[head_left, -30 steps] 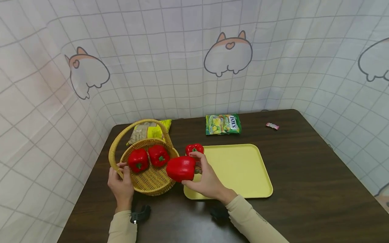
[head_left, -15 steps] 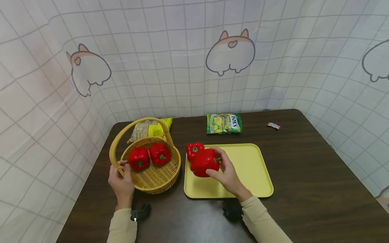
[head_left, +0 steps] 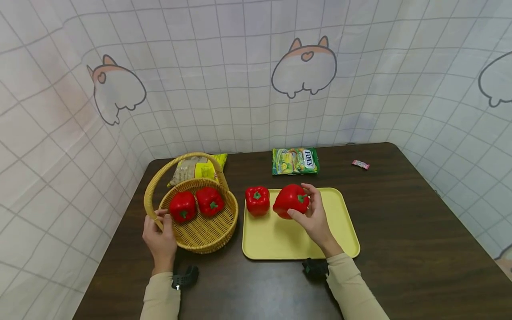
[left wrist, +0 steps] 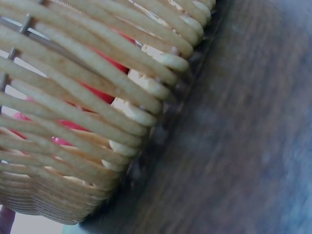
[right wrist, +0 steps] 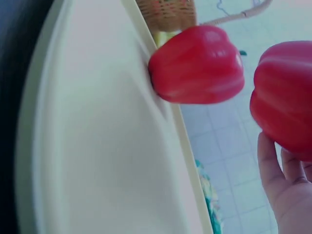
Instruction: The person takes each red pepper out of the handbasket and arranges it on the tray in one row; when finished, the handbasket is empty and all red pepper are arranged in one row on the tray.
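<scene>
My right hand (head_left: 316,220) grips a red bell pepper (head_left: 289,202) above the yellow tray (head_left: 272,244), thumb on the near side and fingers behind it. In the right wrist view this held pepper (right wrist: 287,92) shows clear of the tray. Another red bell pepper (head_left: 257,202) stands upright on the tray's left end, stem up. At the left, my left hand (head_left: 160,242) holds the rim of the wicker basket (head_left: 208,242) by the foot of its handle. Two red bell peppers (head_left: 182,207) lie inside. The left wrist view shows mostly the basket's woven side (left wrist: 87,87).
Behind the basket lies a yellow snack bag (head_left: 196,170). A green candy bag (head_left: 295,161) is at the back beyond the tray, and a small pink wrapped candy (head_left: 361,164) sits at the back right. A white grid curtain (head_left: 224,89) surrounds the dark table (head_left: 404,249).
My right hand has carried the held pepper rightward from beside the basket to over the middle of the tray, its stem turning toward me. The left hand stays on the basket.
</scene>
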Demonstrator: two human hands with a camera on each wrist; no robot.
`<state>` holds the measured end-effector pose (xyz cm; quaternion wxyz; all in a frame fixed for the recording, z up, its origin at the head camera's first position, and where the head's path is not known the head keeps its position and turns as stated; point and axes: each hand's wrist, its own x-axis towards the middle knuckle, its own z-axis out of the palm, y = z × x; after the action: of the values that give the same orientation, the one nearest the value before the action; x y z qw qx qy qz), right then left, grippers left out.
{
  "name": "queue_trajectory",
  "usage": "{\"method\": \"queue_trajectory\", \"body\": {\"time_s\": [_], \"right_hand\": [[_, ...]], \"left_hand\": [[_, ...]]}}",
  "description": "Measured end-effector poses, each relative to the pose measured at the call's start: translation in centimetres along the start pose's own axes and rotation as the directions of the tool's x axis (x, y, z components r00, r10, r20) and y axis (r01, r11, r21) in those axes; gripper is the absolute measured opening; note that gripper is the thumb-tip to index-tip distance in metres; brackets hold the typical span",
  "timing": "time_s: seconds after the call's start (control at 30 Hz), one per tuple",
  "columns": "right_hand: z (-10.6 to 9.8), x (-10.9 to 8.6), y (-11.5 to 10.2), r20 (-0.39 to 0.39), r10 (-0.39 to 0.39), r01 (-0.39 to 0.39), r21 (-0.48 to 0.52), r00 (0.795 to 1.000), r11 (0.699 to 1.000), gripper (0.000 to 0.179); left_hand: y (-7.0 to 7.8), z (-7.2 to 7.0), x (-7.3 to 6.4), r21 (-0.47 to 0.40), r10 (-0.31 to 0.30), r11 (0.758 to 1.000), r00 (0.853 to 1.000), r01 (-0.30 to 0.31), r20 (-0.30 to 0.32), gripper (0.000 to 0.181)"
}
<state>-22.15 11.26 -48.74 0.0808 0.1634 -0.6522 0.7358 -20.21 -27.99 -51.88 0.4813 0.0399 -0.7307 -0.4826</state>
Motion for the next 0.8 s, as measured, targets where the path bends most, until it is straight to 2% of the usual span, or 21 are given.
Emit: {"method": "queue_trajectory", "body": {"time_s": [0.1,0.27,0.37,0.47,0.63,0.8], "right_hand": [[-0.4,0.2,0.2,-0.034,0.018,-0.018,-0.009,0.999,1.000,0.075],[-0.8,0.6,0.4,-0.092,0.095,-0.097,-0.018,0.991,0.995,0.069],[-1.0,0.9,0.5,-0.110,0.157,-0.169,-0.101,0.981,0.981,0.071],[-0.9,1.3,0.8,-0.111,0.208,-0.227,-0.205,0.972,0.952,0.073],[-0.8,2.1,1.2,-0.105,0.188,-0.212,-0.298,0.976,0.931,0.071],[-0.9,2.2,1.7,-0.081,0.193,-0.209,-0.303,0.978,0.930,0.071]], "left_hand": [[0.1,0.0,0.0,0.003,0.006,1.000,1.000,-0.006,0.010,0.018],[0.1,0.1,-0.1,0.001,0.010,1.000,1.000,-0.010,-0.003,0.017],[0.1,0.2,-0.1,0.000,0.017,1.000,1.000,-0.017,-0.018,0.017],[0.1,0.3,0.0,-0.001,0.026,1.000,0.999,-0.026,-0.030,0.016],[0.0,0.3,0.0,0.003,0.017,1.000,1.000,-0.017,-0.024,0.016],[0.2,0.0,0.0,-0.006,0.007,1.000,1.000,-0.007,-0.003,0.020]]}}
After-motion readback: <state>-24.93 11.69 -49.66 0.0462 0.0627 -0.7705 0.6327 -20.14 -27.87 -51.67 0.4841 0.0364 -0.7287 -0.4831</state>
